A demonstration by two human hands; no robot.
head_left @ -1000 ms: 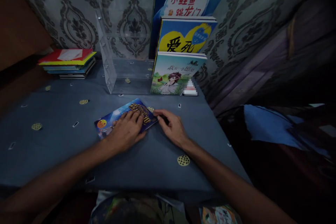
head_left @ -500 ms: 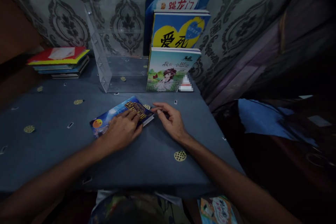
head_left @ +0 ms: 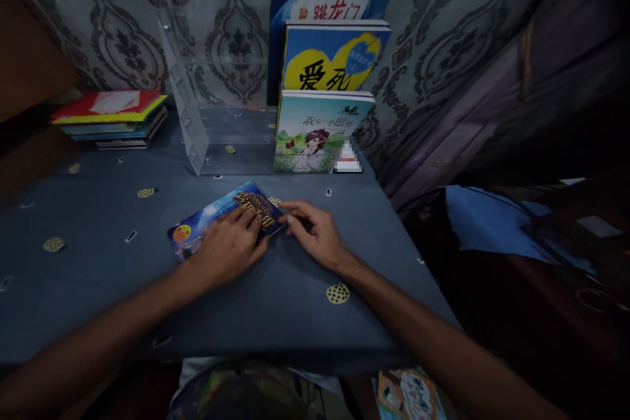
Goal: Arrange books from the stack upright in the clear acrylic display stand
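Since half a second ago our right hand (head_left: 317, 236) has slid back in toward the dark blue book (head_left: 224, 220), so its fingertips now sit at the book's right-hand corner where there was a small gap before; our left hand (head_left: 231, 246) has barely shifted.

Going left to right: well off to the left of our left hand, at the back of the worktop (head_left: 98, 262), lies a flat stack of books (head_left: 111, 118). Nearer, the dark blue book lies flat under our left hand, its long axis running from near-left up to far-right. Our left hand lies spread on the cover, palm down, fingers fanned over the gold title, pressing rather than gripping. Beyond it stands a clear acrylic stand (head_left: 197, 111), and to the right of that three upright books (head_left: 319, 131) leaning in tiers against the wall.

Just right of the book, our right hand rests with its fingers loosely together, tips touching the book's far-right corner; whether they pinch the edge, we cannot tell. So the book lies to the left of the right hand, directly under the left, which is nearer.
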